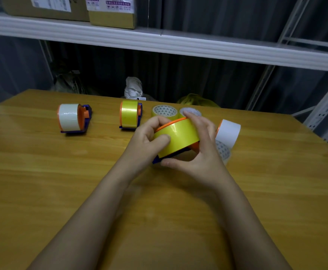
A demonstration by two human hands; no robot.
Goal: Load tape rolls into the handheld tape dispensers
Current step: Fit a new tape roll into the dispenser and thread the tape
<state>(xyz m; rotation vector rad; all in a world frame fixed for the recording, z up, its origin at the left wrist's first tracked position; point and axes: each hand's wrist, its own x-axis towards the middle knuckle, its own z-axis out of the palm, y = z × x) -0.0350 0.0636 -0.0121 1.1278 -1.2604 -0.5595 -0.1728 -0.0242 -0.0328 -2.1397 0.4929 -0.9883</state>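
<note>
Both hands hold a blue-and-orange tape dispenser with a yellow tape roll [177,136] on it, tilted above the wooden table [81,182]. My left hand [149,139] grips its left side, thumb on the yellow tape. From the right, my right hand [202,149] grips it with fingers over the top and thumb under the blue base. Two loaded dispensers stand further back: one with white tape [70,117] at the left, one with yellow tape [130,115] in the middle. Loose rolls lie behind my hands: a yellow roll [164,112] and another roll [191,111], partly hidden.
A white tape roll on an orange hub [228,132] and a patterned-core roll [222,150] sit to the right of my right hand. A white shelf [159,41] with cardboard boxes [112,12] hangs above the table's far edge. Bags [133,87] lie behind the table.
</note>
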